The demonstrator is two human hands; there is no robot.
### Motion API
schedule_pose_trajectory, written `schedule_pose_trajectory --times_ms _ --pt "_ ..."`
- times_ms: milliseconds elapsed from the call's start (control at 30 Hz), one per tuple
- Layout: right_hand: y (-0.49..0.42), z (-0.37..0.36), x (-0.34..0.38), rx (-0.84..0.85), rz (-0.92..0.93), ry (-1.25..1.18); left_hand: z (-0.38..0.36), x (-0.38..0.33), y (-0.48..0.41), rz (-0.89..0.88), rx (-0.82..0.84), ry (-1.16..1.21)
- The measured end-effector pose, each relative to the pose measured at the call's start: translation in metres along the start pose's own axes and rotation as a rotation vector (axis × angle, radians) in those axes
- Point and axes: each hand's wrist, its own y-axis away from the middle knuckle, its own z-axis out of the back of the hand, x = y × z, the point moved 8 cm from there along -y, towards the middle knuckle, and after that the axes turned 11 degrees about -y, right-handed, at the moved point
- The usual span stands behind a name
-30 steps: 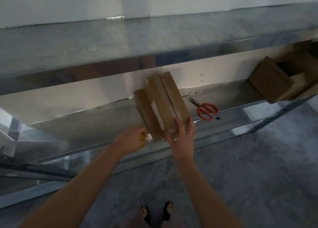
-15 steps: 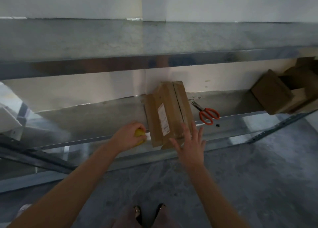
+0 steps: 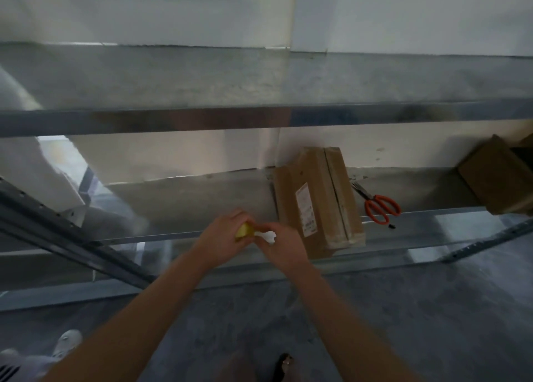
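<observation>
Yellow object (image 3: 243,231) is clasped in left hand (image 3: 222,237); white strip (image 3: 266,235), judged light and flimsy, is pinched at its end by right hand (image 3: 284,244).

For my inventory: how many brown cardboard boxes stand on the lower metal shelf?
2: one labelled brown cardboard box mid-shelf, beside the orange-handled scissors; another cardboard box at the right edge, cropped; more may be hidden.

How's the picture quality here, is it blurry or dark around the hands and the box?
Head view: dim and soft overall; the left hand gripping a yellow object and the right hand pinching a white strip are smeared; the cardboard box label is unreadable; the upper shelf rail shows dull reflections, no harsh glare.
</observation>
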Motion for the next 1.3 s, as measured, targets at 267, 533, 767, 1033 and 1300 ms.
schedule_pose_trajectory --times_ms 267,533,767,1033,1300 --pt "-0.014 -0.008 -0.004 -0.115 -0.038 -0.083 -0.009 0.015 -0.001 0.013 0.015 0.017" --pt "-0.018 -0.025 -0.007 -0.141 -0.067 -0.059 -0.026 0.072 -0.005 0.123 0.086 -0.034" --pt "-0.053 -0.050 -0.039 -0.123 -0.356 0.009 -0.056 0.116 -0.022 0.239 0.159 -0.168" --pt "-0.078 -0.083 -0.060 -0.050 -0.548 0.180 -0.073 0.146 -0.025 0.258 0.112 -0.087" --pt "-0.086 -0.081 -0.061 -0.014 -0.576 0.226 -0.078 0.149 -0.012 0.163 0.237 -0.452"
